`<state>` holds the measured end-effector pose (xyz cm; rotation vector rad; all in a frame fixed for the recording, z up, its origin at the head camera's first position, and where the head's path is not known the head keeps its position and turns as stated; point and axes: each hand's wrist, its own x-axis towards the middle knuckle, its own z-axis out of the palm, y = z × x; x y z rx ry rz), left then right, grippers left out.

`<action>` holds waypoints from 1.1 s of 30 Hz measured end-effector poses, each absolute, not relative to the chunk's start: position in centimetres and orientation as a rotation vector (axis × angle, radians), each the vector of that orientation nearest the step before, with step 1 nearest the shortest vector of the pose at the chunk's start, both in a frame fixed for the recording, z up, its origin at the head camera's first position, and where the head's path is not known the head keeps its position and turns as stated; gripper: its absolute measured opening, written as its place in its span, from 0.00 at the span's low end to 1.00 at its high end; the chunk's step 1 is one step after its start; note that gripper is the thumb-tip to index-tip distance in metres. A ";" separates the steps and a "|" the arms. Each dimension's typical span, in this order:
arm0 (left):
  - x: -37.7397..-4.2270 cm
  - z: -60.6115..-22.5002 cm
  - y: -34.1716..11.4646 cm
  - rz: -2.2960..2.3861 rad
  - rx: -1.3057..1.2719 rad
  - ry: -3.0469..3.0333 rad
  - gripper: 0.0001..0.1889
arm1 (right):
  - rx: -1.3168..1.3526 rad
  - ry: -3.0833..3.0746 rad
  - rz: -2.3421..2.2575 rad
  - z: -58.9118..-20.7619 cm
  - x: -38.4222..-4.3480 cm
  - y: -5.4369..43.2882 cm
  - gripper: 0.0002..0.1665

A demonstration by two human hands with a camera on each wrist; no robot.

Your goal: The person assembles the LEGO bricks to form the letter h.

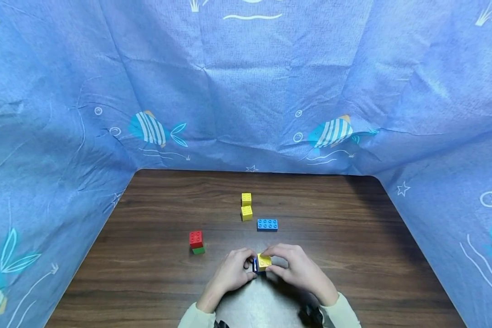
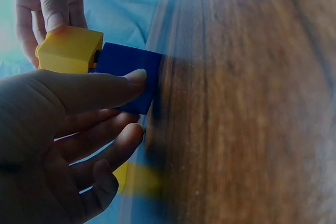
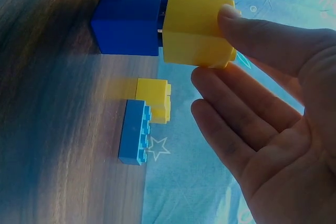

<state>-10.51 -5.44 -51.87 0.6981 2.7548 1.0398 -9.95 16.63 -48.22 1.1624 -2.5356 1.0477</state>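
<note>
Near the front of the table, a dark blue brick (image 3: 128, 22) stands on the wood with a yellow brick (image 1: 264, 262) on top. A thin gap with studs showing separates the two in the right wrist view. My left hand (image 1: 232, 269) pinches the dark blue brick, its thumb flat against one side. From the other side my right hand (image 1: 296, 269) holds the yellow brick between thumb and fingers, near its studded top. The head view mostly hides the dark blue brick behind the yellow one and the fingers.
Beyond the hands lies a long lighter blue brick (image 1: 267, 225). Farther back are two yellow bricks (image 1: 247, 213), one behind the other. To the left, a red brick (image 1: 196, 238) sits on a green brick (image 1: 198, 250). A blue fish-print cloth (image 1: 250, 100) surrounds the brown table (image 1: 332, 218).
</note>
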 end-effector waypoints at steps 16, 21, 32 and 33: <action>-10.7 -51.8 -5.5 1.006 0.697 2.760 0.14 | 1.127 -2.570 0.986 -48.2 -10.1 16.0 0.14; -10.7 -51.8 -5.5 0.957 0.710 2.809 0.14 | 1.115 -2.569 0.951 -48.2 -10.0 15.7 0.14; -10.6 -51.8 -5.3 0.840 0.678 2.850 0.15 | 1.100 -2.554 0.850 -48.1 -10.0 15.2 0.14; -10.6 -51.8 -5.3 0.839 0.677 2.851 0.15 | 1.101 -2.554 0.852 -48.1 -10.0 15.2 0.13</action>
